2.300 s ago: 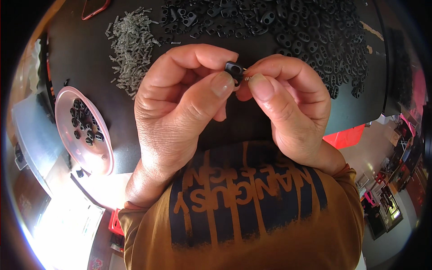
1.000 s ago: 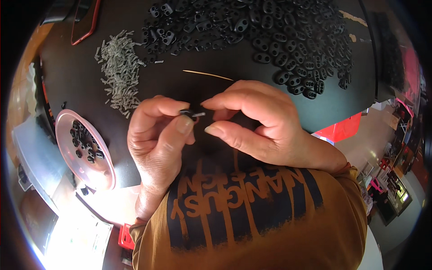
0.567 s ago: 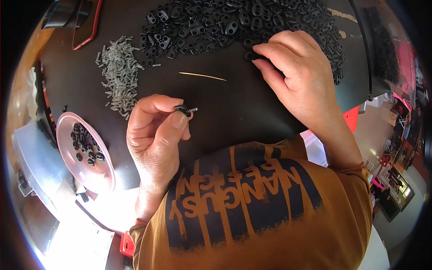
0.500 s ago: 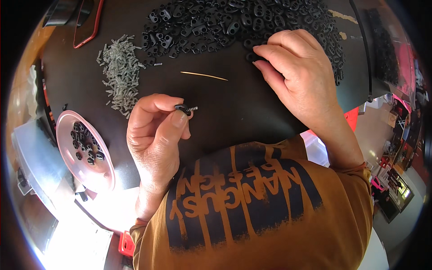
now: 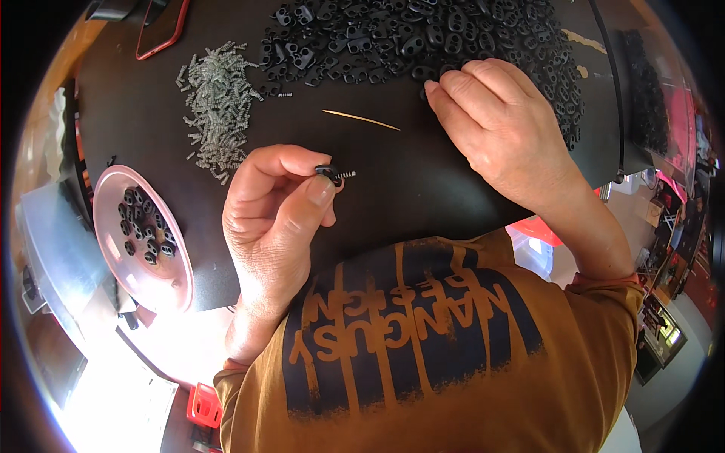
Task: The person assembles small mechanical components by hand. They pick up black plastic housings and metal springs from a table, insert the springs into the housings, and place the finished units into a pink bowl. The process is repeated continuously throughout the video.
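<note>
Between the thumb and forefinger of my left hand (image 5: 276,208) is a small black cord lock part (image 5: 326,174). A thin metal spring (image 5: 346,175) sticks out of it toward the right. My right hand (image 5: 502,128) is at the near edge of a big heap of black two-hole cord lock pieces (image 5: 423,41). Its thumb and fingers are drawn together there, and what they pinch is hidden against the dark pieces. A thin wooden stick (image 5: 361,119) lies on the dark table (image 5: 393,189) between my hands.
A pile of small springs (image 5: 219,106) lies left of the heap, with one loose spring (image 5: 285,95) beside it. At the left table edge, a pink bowl (image 5: 181,283) holds several black pieces. A red-edged phone (image 5: 162,30) lies far left; a black cable (image 5: 621,98) runs along the right.
The view has shifted slightly. My left hand still pinches the part with its spring. At the heap's edge, my right hand's fingers have drawn closer together.
</note>
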### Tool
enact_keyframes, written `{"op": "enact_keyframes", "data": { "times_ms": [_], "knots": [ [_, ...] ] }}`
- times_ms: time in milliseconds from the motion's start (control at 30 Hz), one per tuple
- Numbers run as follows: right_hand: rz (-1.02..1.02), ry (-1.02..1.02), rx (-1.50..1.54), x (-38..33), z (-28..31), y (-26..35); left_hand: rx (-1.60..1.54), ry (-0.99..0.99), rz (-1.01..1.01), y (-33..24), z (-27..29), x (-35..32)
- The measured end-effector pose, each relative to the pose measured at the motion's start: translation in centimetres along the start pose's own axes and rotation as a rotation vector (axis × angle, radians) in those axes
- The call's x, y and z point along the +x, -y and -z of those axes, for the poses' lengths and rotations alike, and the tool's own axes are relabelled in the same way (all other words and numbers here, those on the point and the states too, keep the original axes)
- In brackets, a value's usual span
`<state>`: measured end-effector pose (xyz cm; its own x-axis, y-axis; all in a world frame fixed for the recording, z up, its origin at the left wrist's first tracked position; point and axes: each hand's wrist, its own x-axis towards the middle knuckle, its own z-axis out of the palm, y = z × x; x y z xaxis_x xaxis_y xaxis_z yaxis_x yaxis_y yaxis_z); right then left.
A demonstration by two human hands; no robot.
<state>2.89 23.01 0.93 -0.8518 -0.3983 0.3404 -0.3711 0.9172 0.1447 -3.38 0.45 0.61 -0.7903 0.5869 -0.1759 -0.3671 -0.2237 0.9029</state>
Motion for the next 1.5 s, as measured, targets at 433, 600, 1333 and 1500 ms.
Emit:
{"op": "enact_keyframes", "data": {
  "times_ms": [433, 600, 1333, 1500],
  "knots": [
    [0.069, 0.087, 0.093, 1.1, 0.2, 0.2, -0.004, -0.014, 0.042, -0.3, -0.3, -0.1],
    [0.024, 0.269, 0.17, 2.0, 0.8, 0.5, -0.023, -0.03, 0.052, -0.5, -0.3, -0.1],
    [-0.925, -0.249, 1.876, 3.8, 2.1, 5.2, -0.298, 0.114, 0.033, -0.2, -1.3, 0.4],
    [-0.967, -0.316, 2.097, 4.0, 1.7, 6.5, -0.384, 0.092, -0.012, 0.0, -1.1, 0.6]
  ]
}}
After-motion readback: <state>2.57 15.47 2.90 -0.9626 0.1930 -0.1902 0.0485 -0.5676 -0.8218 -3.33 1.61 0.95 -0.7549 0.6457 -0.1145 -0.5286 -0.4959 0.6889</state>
